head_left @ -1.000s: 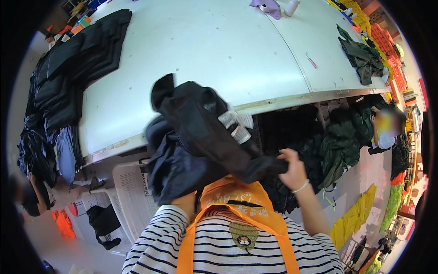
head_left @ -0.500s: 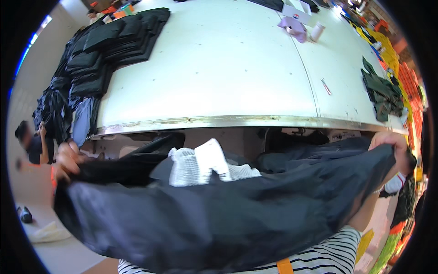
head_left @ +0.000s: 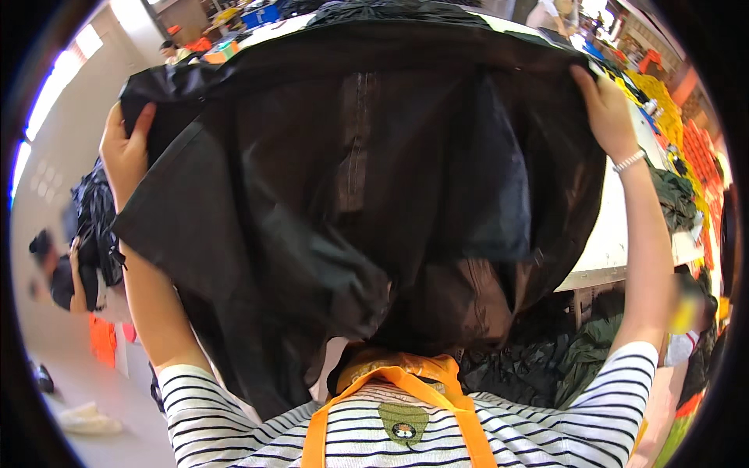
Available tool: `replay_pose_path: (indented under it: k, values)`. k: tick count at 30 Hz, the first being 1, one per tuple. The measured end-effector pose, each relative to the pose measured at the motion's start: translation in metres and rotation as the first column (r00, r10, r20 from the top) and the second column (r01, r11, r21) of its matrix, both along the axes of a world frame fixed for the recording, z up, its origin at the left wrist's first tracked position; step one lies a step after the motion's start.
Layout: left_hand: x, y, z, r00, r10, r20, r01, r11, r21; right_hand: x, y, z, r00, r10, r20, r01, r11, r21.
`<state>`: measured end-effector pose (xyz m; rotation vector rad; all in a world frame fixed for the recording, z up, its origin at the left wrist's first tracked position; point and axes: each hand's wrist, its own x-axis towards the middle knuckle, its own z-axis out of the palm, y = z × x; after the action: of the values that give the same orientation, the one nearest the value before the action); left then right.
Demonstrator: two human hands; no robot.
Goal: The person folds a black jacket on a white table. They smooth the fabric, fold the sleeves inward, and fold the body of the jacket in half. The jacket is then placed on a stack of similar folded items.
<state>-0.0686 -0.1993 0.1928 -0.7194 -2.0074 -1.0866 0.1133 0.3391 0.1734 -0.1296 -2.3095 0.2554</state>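
Black garment (head_left: 312, 187) hangs, gripped near its top by left hand (head_left: 127, 152) and right hand (head_left: 610, 113) (even tension spreads it best).

The fisheye view, from the left of two side-by-side cameras on the wearer's head, looks down and forward, upright and unmirrored. The apron (head_left: 425, 368) sits close below, at the lower edge; the cloth (head_left: 300, 168) fills the middle, near the lens, hiding most of the surface (head_left: 614, 243) beyond.
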Motion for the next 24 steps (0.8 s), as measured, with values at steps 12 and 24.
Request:
replay_pose_path:
  k: [12,24]
  values:
    - [-0.264,0.098,-0.306,0.873,0.295,0.387,-0.098,0.885,-0.455,-0.229,0.033,-0.249,0.732,-0.359,0.580,0.405,0.913,0.054]
    - [-0.283,0.111,-0.453,0.849,0.364,0.382,-0.097,0.819,-0.565,-0.259,-0.085,-0.295,0.929,0.226,0.294,-0.059,0.873,-0.485]
